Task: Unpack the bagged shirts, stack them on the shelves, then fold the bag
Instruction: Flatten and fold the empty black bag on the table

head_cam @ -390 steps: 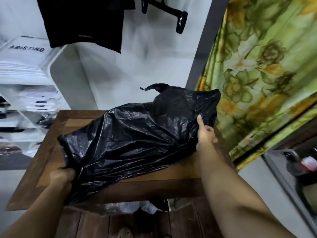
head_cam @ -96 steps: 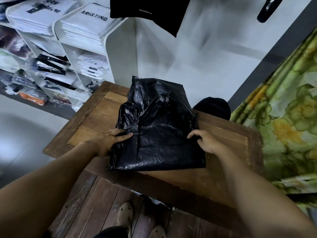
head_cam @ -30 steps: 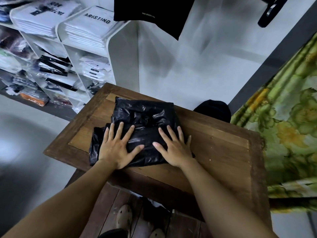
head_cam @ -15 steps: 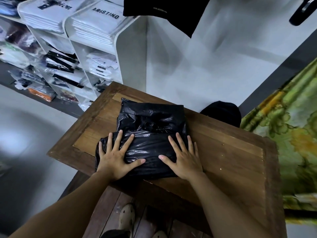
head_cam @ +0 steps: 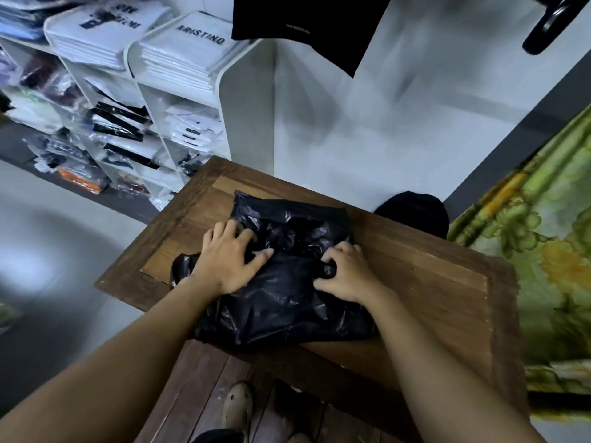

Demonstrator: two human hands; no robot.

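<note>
A black plastic bag point(head_cam: 281, 302) lies folded and crumpled on the wooden table point(head_cam: 425, 282). My left hand point(head_cam: 230, 257) rests on the bag's left part, fingers curled into the plastic. On the bag's right part my right hand point(head_cam: 345, 270) has its fingers bent and pinching a fold. White shelves point(head_cam: 224, 91) at the upper left hold stacks of folded white shirts point(head_cam: 188, 49), with more packed shirts in the compartments below.
A black garment point(head_cam: 303, 24) hangs above the shelves. A dark round object point(head_cam: 412, 212) sits behind the table's far edge. A green flowered curtain point(head_cam: 543, 251) hangs on the right. My sandalled feet point(head_cam: 238, 407) stand on wooden planks below the table.
Both hands went from flat and spread on the bag to curled and gripping it. The bag's near part now lies closer to the table's front edge.
</note>
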